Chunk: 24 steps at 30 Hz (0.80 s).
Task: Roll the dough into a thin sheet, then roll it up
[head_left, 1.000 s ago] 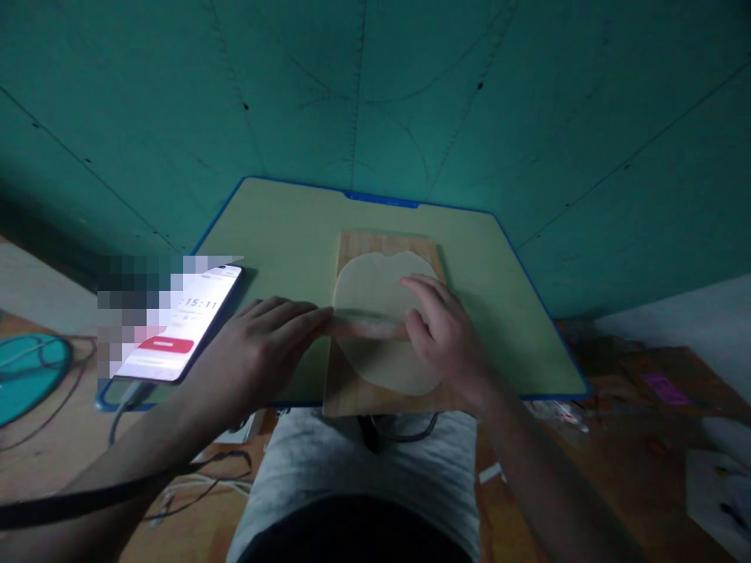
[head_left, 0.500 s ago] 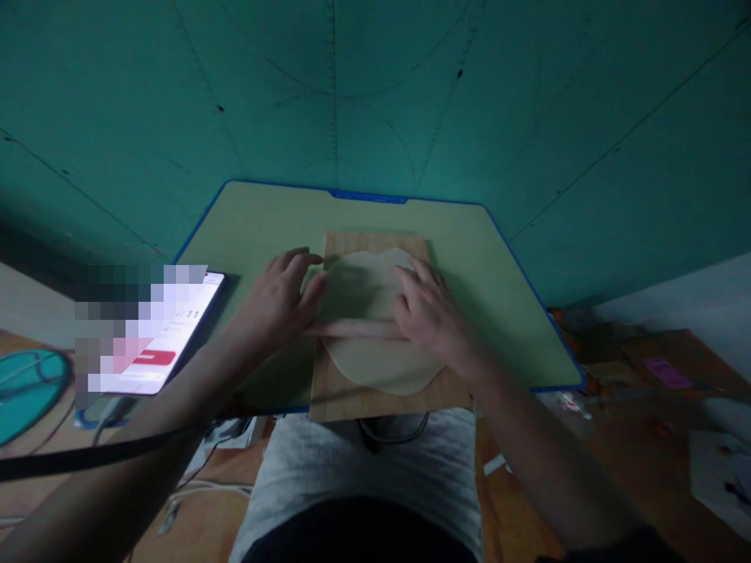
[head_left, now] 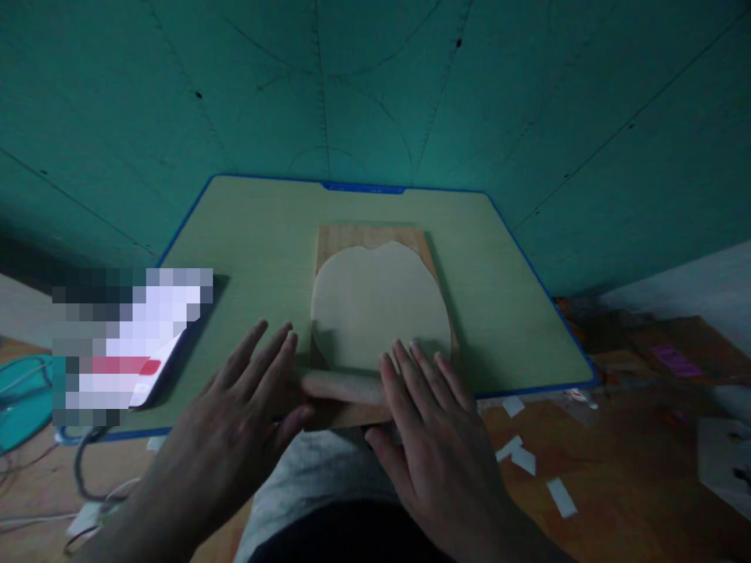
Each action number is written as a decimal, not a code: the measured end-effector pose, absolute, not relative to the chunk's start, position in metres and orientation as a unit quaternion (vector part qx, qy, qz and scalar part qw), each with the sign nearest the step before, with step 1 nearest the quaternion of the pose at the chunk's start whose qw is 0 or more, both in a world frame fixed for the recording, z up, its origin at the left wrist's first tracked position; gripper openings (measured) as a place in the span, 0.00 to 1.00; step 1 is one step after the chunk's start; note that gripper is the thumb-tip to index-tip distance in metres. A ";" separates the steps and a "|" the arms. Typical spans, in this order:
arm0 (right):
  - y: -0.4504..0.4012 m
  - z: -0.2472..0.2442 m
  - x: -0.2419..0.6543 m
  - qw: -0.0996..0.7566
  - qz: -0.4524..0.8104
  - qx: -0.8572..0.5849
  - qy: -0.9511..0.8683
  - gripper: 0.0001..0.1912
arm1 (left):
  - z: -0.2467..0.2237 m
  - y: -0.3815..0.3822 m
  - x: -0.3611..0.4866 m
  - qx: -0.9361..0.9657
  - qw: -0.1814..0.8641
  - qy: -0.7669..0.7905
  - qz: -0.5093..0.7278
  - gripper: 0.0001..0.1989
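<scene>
A wide, thin sheet of dough (head_left: 379, 305) lies on a wooden board (head_left: 340, 234), overlapping much of it. Across the board's near end rests a rolling pin (head_left: 343, 386), just below the dough's near edge. My left hand (head_left: 226, 414) lies over the pin's left end, fingers stretched forward and thumb pointing inward. Over the right end is my right hand (head_left: 434, 422), flat with its fingers extended, the fingertips at the dough's near right edge. Both palms hide the ends of the pin.
Under the board is a pale folding table (head_left: 258, 227) with a blue rim, against a green wall (head_left: 375, 94). A lit phone (head_left: 156, 367), partly pixelated, stands at the table's left. Cables (head_left: 88, 469) and paper scraps (head_left: 522, 460) lie lower down, on either side.
Both hands have come toward my body, bringing the rolling pin from the middle of the dough to the board's near end. The fingers have straightened, and more of the dough shows.
</scene>
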State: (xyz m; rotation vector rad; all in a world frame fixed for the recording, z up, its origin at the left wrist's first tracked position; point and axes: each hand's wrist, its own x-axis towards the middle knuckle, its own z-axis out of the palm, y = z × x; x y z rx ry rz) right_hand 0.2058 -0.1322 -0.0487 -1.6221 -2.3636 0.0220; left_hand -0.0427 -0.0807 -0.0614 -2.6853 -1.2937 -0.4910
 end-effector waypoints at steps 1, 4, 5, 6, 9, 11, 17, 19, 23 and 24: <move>-0.137 -0.049 0.206 0.142 0.006 -0.555 -0.820 0.33 | -0.062 -0.085 -0.045 -0.888 0.070 -0.424 -0.162 0.35; -0.138 -0.048 0.207 0.143 0.004 -0.551 -0.822 0.34 | -0.064 -0.085 -0.047 -0.893 0.086 -0.411 -0.159 0.34; -0.133 -0.048 0.208 0.141 0.003 -0.554 -0.821 0.34 | -0.065 -0.080 -0.047 -0.895 0.089 -0.406 -0.159 0.35; -0.126 -0.047 0.210 0.139 0.002 -0.557 -0.819 0.33 | -0.066 -0.073 -0.046 -0.896 0.089 -0.405 -0.159 0.35; -0.092 -0.047 0.216 0.137 -0.010 -0.573 -0.808 0.31 | -0.064 -0.042 -0.036 -0.895 0.083 -0.412 -0.152 0.36; -0.064 -0.048 0.221 0.137 -0.020 -0.589 -0.796 0.32 | -0.059 -0.021 -0.026 -0.892 0.077 -0.420 -0.152 0.35; 0.014 -0.040 0.231 0.115 -0.031 -0.657 -0.745 0.29 | -0.045 0.004 0.004 -0.894 0.052 -0.401 -0.191 0.31; 0.020 -0.036 0.231 0.124 -0.049 -0.661 -0.739 0.27 | -0.049 0.005 0.012 -0.902 0.054 -0.390 -0.177 0.32; 0.002 -0.037 0.232 0.144 -0.054 -0.625 -0.765 0.28 | -0.056 0.022 0.022 -0.905 0.063 -0.401 -0.126 0.34; -0.004 -0.039 0.232 0.139 -0.045 -0.620 -0.771 0.29 | -0.055 0.030 0.025 -0.906 0.058 -0.404 -0.115 0.34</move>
